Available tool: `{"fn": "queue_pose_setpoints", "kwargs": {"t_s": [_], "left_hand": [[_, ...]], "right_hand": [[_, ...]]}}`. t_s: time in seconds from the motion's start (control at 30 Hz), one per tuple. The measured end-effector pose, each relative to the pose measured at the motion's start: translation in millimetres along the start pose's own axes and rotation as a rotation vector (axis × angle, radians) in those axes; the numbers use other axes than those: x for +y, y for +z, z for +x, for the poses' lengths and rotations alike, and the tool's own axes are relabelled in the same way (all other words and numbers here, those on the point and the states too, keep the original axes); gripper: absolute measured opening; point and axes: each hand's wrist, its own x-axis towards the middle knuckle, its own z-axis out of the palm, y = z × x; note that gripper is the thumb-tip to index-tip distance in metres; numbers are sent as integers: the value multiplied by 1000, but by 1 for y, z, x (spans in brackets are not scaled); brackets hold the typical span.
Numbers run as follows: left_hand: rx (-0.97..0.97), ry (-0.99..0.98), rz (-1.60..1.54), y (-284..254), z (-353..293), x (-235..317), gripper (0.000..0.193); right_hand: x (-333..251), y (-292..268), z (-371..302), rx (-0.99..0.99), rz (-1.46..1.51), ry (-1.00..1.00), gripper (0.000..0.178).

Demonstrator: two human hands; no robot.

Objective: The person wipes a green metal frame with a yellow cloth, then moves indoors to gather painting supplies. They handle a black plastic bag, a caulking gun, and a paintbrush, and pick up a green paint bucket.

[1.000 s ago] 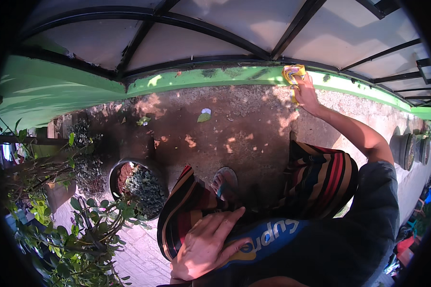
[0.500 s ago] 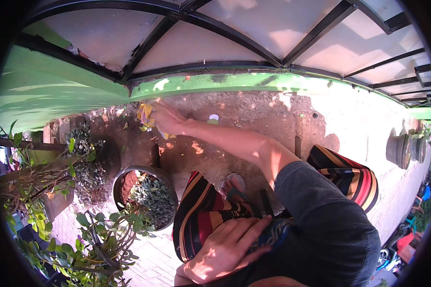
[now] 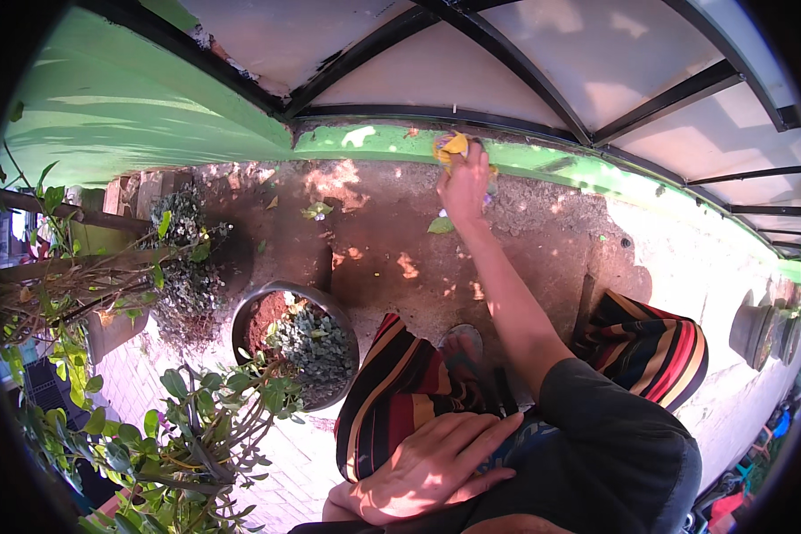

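Observation:
My right arm reaches forward, and my right hand (image 3: 465, 182) is closed round a bunched yellow cloth (image 3: 452, 144) with some purple in it. Hand and cloth are at the low green ledge (image 3: 525, 160) under the black-framed panels. Just below the wrist, a green leaf (image 3: 440, 225) lies on the brown ground. My left hand (image 3: 432, 463) lies across my lap near the knee, its fingers stretched out and nothing in them. Under it are striped trousers (image 3: 387, 383) in black, red and tan.
A round dark pot (image 3: 354, 343) with a grey-green plant stands left of my knee. Leafy branches (image 3: 214, 436) spread at the lower left. A green wall (image 3: 151, 107) rises at the far left. Dark pots (image 3: 749, 329) stand at the right. Black metal bars (image 3: 365, 55) frame pale panels ahead.
My right hand has moved rightward with the cloth, from over the brown ground to the green ledge. The view has shifted slightly. My left hand stays on my lap.

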Motion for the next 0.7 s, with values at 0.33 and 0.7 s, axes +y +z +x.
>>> {"fn": "queue_pose_setpoints", "kwargs": {"t_s": [0.33,0.7], "left_hand": [[54,28,0,2,-16,-2,56],[83,-74,-43,-3,-21,-6,53]], "right_hand": [[-95,-2,10,-98,371,-270,36],[-136,52,33,-196,344,-306,34]]}}
